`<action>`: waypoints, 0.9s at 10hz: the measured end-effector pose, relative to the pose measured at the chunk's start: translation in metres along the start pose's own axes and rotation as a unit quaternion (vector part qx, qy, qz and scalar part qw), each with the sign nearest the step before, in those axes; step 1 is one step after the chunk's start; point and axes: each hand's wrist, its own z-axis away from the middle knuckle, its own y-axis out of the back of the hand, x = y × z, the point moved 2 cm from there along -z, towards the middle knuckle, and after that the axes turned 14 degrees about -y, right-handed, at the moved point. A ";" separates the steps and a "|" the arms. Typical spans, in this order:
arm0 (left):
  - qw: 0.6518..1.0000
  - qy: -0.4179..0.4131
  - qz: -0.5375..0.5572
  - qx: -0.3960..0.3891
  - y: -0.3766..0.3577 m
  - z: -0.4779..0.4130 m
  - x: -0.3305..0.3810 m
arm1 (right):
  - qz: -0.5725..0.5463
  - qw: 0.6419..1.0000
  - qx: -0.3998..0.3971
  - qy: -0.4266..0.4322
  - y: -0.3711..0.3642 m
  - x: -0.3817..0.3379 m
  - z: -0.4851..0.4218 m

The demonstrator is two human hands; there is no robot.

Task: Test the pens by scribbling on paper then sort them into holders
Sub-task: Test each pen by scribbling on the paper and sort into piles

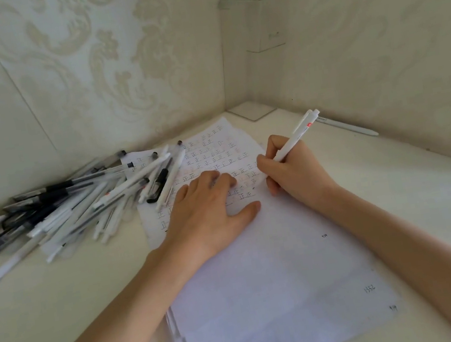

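A white sheet of paper (269, 277) lies on the desk, its upper part filled with rows of small written marks. My left hand (209, 206) rests flat on the paper with fingers spread over the marks. My right hand (292, 168) grips a white pen (298, 131) with a red mark near its top, tip down on the paper beside the written rows; the tip itself is hidden by my fingers. A large heap of white and black pens (74, 202) lies to the left, some overlapping the paper's top corner.
A single white pen (348, 126) lies by the right wall. A clear plastic holder (255, 55) stands in the back corner where the patterned walls meet. The pale desk top (61, 302) extends around the paper.
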 end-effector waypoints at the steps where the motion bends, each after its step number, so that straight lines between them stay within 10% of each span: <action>1: 1.000 0.007 -0.003 -0.016 -0.002 -0.001 0.000 | 0.007 1.000 0.003 0.001 -0.002 0.000 0.001; 9: 1.000 -0.002 -0.013 -0.014 -0.002 0.000 0.000 | -0.008 1.000 -0.018 0.000 -0.001 0.001 -0.001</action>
